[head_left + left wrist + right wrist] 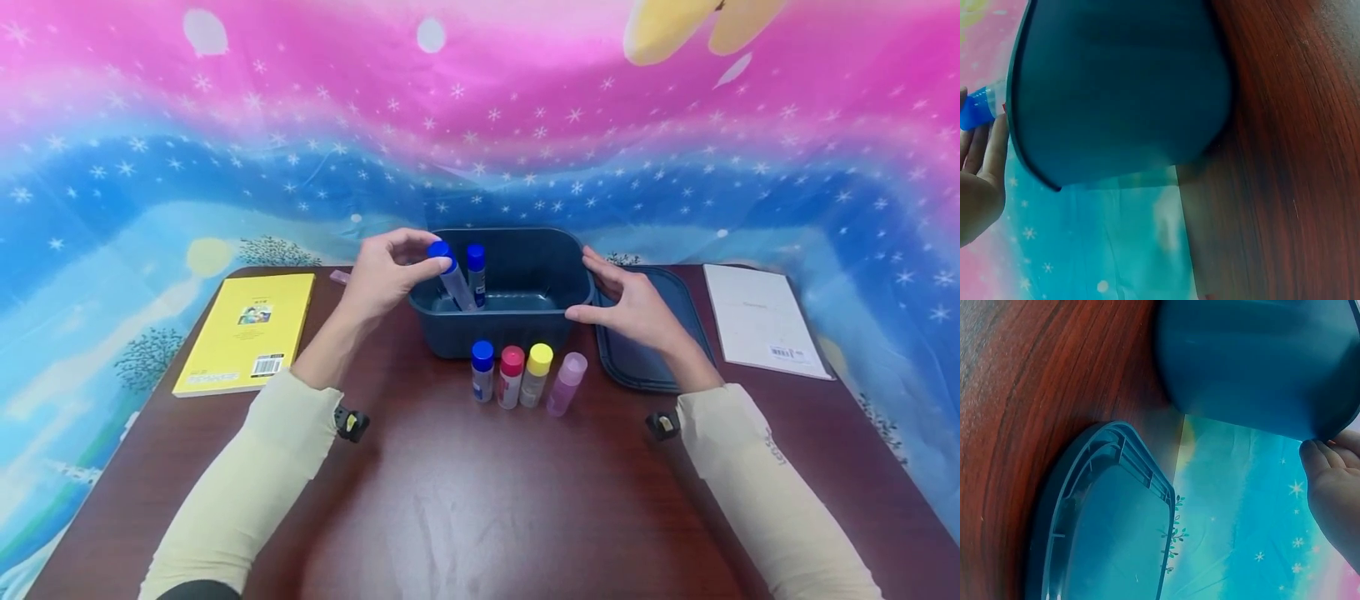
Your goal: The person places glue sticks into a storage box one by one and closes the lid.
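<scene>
My left hand [378, 271] pinches a blue-capped glue stick [452, 279] by its cap, holding it tilted over the left end of the dark blue plastic box [495, 333]. The same blue cap [977, 112] shows past the box rim in the left wrist view. Inside the box stands another blue-capped glue stick [476, 275]. My right hand [633, 304] touches the box's right end, thumb at the front corner and fingers along the side rim. Before the box stand a blue-capped tube [482, 371], a red-capped tube [511, 377], a yellow-capped tube [536, 375] and a pink tube [566, 383].
The box's lid [1116, 531] lies right of the box, partly under my right arm in the head view. A yellow book [247, 333] is at the left, a white book [765, 317] at the right. Behind the brown table [480, 500] hangs a patterned cloth [480, 125].
</scene>
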Motion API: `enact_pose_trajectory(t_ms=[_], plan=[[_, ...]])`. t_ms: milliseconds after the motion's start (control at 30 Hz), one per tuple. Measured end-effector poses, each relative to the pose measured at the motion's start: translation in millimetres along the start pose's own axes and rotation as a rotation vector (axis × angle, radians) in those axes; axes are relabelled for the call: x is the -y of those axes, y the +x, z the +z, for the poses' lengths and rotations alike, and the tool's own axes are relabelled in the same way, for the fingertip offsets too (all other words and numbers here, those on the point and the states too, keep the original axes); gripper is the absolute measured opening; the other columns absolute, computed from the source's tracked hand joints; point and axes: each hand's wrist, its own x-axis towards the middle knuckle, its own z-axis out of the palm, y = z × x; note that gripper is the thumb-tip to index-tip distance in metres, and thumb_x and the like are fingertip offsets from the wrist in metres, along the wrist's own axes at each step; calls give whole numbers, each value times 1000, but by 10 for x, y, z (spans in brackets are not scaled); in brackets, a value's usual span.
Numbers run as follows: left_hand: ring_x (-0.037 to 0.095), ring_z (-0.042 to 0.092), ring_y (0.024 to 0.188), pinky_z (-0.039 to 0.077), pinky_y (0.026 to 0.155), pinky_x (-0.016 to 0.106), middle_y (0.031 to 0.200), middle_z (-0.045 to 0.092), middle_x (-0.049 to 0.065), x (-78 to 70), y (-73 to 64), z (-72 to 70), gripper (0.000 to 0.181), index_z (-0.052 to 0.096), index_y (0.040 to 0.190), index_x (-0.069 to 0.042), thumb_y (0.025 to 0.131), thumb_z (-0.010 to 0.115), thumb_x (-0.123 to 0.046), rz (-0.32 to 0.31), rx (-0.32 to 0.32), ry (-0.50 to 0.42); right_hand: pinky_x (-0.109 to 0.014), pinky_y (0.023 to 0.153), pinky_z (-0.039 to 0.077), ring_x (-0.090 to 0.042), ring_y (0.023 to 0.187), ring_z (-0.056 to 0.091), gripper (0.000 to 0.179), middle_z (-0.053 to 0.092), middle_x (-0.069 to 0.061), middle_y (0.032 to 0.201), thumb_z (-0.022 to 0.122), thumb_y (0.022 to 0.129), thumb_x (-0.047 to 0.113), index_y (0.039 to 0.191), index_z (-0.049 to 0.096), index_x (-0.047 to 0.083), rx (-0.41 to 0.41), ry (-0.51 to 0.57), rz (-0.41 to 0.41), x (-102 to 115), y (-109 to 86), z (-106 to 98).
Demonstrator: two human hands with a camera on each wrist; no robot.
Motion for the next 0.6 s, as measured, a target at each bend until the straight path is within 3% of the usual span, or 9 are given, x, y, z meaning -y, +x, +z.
enact_pose_trajectory(t_ms=[200, 600], plan=[[20, 67, 103, 56, 91, 37, 112, 71, 8, -10, 78, 95, 35, 72, 116, -8, 87, 84, -25, -52, -5, 74, -48, 116, 33, -26, 150, 29, 86, 25, 3, 166, 80, 91, 31, 159, 33, 11, 1, 12, -1, 18, -8, 3], [24, 69, 104, 57, 91, 38, 114, 70, 13, -37, 200, 272, 34, 71, 117, -4, 88, 82, -18, -111, 55, 83, -49, 116, 33, -27, 150, 30, 87, 25, 2, 166, 80, 90, 33, 159, 32, 11, 1, -1, -5, -4, 2, -6]])
